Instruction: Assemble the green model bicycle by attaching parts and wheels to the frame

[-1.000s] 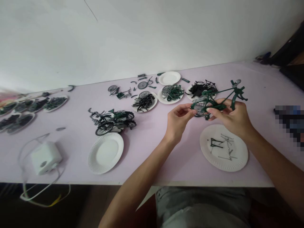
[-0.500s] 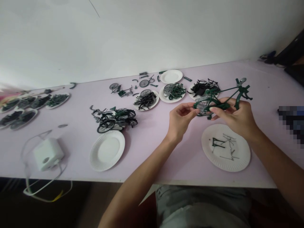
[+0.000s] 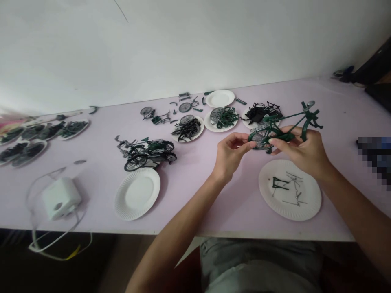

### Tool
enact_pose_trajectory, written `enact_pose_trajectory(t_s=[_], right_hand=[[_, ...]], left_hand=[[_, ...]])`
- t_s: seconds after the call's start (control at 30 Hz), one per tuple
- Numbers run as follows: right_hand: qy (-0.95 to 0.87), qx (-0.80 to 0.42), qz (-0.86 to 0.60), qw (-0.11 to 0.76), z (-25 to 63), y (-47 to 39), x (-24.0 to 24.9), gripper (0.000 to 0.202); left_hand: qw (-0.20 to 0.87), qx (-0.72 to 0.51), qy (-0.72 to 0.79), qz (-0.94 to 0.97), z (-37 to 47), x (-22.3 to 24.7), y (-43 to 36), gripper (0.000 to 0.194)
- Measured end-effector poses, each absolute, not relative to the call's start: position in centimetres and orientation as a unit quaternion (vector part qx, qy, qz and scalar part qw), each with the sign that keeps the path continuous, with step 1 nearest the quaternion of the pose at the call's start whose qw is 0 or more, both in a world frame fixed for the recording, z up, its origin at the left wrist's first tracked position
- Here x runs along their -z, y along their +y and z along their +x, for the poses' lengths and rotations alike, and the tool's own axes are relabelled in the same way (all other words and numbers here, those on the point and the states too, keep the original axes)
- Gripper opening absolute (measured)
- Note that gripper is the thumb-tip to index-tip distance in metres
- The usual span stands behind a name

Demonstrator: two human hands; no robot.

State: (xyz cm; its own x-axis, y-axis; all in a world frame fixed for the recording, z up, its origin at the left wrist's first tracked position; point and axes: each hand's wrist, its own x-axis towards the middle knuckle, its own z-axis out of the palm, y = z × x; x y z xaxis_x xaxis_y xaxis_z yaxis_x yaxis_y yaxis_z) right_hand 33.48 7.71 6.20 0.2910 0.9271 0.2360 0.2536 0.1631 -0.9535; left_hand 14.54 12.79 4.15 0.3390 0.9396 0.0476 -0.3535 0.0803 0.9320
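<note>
A green model bicycle (image 3: pixel 276 132) is held above the table, its handlebar end pointing up and right; no wheel shows at that end. My left hand (image 3: pixel 230 156) pinches the rear fender beside the spoked wheel (image 3: pixel 260 139). Fingers of my right hand (image 3: pixel 305 150) are closed round the lower frame near the wheel's hub. Below the hands lies a white paper plate (image 3: pixel 311 207) with thin metal rods (image 3: pixel 295 189) and a small dark green part (image 3: pixel 279 184) on it.
Dark model bicycles (image 3: pixel 146 152) stand left of centre behind a bare paper plate (image 3: pixel 137 193). Plates of black parts (image 3: pixel 187 129) and green parts (image 3: pixel 224 118) lie further back, with loose pieces around. A white box (image 3: pixel 62 198) with cables sits at left, near more filled plates (image 3: pixel 73 128).
Both hands keep their hold on the bicycle. Its handlebar end has shifted very slightly left and down; otherwise little differs.
</note>
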Motion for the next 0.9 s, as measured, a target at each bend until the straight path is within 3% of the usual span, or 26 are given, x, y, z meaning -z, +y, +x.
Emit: enact_pose_trajectory(t_s=[0.3, 0.53, 0.73, 0.9], right_hand=[[-0.518, -0.345, -0.524, 0.581, 33.5, 7.6, -6.3, 0.017], [-0.519, -0.361, -0.519, 0.575, 33.5, 7.5, -6.4, 0.020], [-0.563, -0.323, -0.494, 0.579, 33.5, 6.8, -6.8, 0.014], [-0.623, -0.253, -0.435, 0.599, 33.5, 5.9, -7.4, 0.024]], left_hand=[[0.678, -0.457, 0.274, 0.506, 15.0, -4.3, 12.5, 0.039], [0.663, -0.457, 0.251, 0.537, 15.1, -4.3, 12.1, 0.029], [0.583, -0.514, 0.218, 0.590, 15.2, -4.6, 11.2, 0.020], [0.481, -0.554, 0.169, 0.658, 14.9, -5.4, 10.0, 0.016]])
